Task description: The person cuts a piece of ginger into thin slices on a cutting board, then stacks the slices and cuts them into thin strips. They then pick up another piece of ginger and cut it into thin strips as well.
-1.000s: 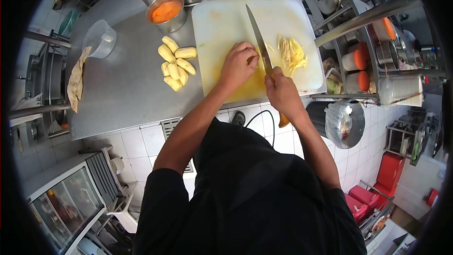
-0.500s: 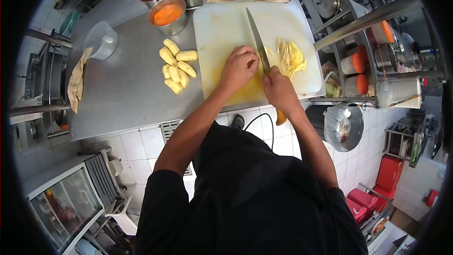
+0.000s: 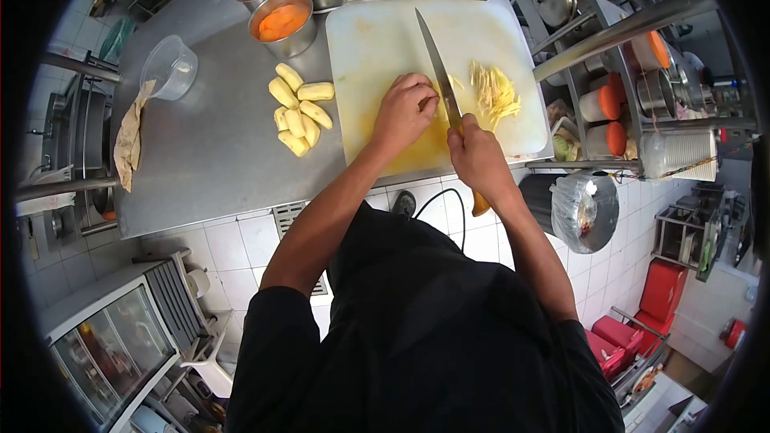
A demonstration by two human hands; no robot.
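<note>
Slicing carries on at the one cutting board (image 3: 377,40), which lies at the right end of the worktop (image 3: 208,152), against its near edge. The right hand (image 3: 480,159) is closed round the handle of the single knife (image 3: 437,64). Its blade is down on the board, beside the left hand (image 3: 405,112), whose curled fingers bear down on a root piece (image 3: 425,101) almost hidden beneath them. Over the last second the knife hand slid slightly toward the far edge and came back: one stroke. The one heap of yellow strips (image 3: 495,92) looks no bigger, so the cutting seems mid-course. Left of the board lie seven or eight peeled pieces (image 3: 298,108). Along the far edge three steel bowls (image 3: 281,22) show whole.
</note>
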